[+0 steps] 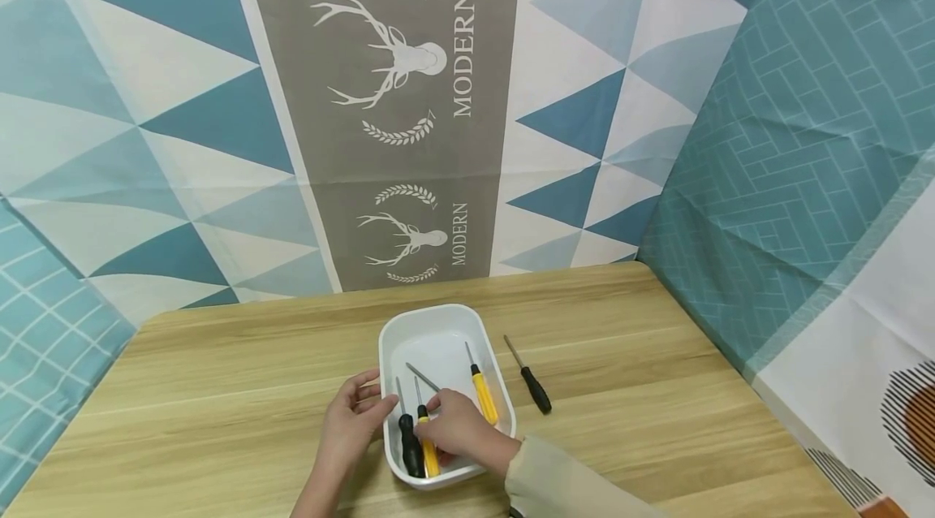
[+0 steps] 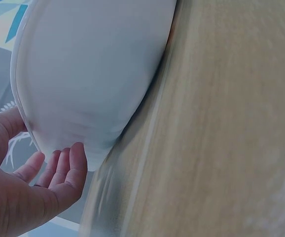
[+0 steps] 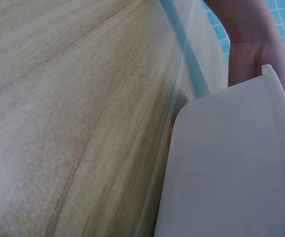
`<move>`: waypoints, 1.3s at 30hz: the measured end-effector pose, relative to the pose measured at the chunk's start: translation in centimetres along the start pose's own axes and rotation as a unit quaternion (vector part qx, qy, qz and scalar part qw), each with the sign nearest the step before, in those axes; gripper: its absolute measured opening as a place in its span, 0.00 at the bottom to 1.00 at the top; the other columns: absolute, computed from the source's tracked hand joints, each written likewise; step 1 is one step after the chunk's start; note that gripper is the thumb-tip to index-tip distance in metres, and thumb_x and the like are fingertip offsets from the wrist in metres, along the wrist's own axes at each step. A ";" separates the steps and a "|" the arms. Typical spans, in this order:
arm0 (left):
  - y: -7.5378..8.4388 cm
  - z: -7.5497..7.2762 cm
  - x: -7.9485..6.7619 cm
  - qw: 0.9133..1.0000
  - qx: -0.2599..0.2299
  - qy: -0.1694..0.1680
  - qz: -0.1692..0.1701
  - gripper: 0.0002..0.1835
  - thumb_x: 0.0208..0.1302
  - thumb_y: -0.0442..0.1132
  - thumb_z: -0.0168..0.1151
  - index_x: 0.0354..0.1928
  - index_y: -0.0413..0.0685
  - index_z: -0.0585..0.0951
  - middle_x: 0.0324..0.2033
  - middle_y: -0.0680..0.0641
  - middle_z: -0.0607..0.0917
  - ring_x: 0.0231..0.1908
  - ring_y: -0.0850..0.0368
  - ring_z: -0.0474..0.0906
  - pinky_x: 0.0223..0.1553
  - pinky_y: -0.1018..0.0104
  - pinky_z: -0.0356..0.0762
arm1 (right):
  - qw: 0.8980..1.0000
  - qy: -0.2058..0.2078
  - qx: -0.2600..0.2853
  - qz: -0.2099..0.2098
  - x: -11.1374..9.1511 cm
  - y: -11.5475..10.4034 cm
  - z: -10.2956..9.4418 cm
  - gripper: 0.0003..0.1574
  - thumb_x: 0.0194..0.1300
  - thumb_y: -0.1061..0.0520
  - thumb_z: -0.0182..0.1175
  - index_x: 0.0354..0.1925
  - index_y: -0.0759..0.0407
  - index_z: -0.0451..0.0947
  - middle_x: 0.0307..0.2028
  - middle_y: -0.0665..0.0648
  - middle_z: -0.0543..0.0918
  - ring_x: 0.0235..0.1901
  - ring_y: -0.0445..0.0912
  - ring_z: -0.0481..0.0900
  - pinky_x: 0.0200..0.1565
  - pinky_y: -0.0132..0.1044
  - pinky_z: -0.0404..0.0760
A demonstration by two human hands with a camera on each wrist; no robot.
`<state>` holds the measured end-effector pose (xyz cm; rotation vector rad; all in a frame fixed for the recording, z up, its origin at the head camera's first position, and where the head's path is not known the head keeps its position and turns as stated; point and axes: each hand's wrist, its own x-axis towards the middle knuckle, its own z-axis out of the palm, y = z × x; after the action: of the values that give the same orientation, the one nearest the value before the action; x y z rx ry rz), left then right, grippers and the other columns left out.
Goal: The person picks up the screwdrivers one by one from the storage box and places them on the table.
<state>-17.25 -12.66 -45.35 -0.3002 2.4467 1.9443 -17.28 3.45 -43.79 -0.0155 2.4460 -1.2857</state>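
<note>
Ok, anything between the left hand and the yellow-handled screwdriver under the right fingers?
Yes: the white tray's left wall, which the left hand grips, and inside it a black-handled screwdriver alongside the yellow-handled screwdriver. The right hand also covers part of that handle.

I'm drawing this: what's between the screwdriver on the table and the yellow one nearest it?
Between the black screwdriver and that yellow screwdriver, the head view shows bare table, then the white tray's wall.

Deer-print cloth [image 1: 409, 161] behind wooden table [image 1: 219, 396].
</note>
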 end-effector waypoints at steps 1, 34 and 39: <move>0.0 0.0 0.0 1.000 0.001 0.000 0.000 0.29 0.57 0.37 0.65 0.61 0.44 0.68 0.52 0.35 0.76 0.48 0.50 0.77 0.39 0.69 0.82 | 1.000 0.001 -0.002 0.001 0.0 0.0 0.0 0.19 0.53 0.58 0.66 0.41 0.63 0.72 0.17 0.54 0.73 0.11 0.41 0.70 0.14 0.30 0.75; -0.1 0.0 0.1 1.000 0.000 0.001 0.006 0.29 0.57 0.38 0.65 0.61 0.44 0.68 0.52 0.35 0.76 0.48 0.50 0.78 0.38 0.71 0.82 | 0.997 0.024 -0.063 -0.034 0.3 -0.4 0.3 0.13 0.50 0.63 0.63 0.34 0.67 0.73 0.24 0.56 0.74 0.11 0.42 0.72 0.12 0.31 0.72; -0.1 0.1 0.0 1.000 0.001 0.001 0.009 0.29 0.57 0.38 0.65 0.61 0.44 0.68 0.52 0.35 0.76 0.49 0.49 0.77 0.39 0.71 0.82 | 0.997 0.027 -0.061 -0.034 0.3 -0.4 0.3 0.11 0.50 0.63 0.64 0.32 0.66 0.73 0.23 0.56 0.74 0.11 0.42 0.72 0.12 0.31 0.73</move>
<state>-17.25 -12.63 -45.44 -0.2803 2.4623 1.9489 -17.52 2.89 -43.70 -0.0973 2.5877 -1.1759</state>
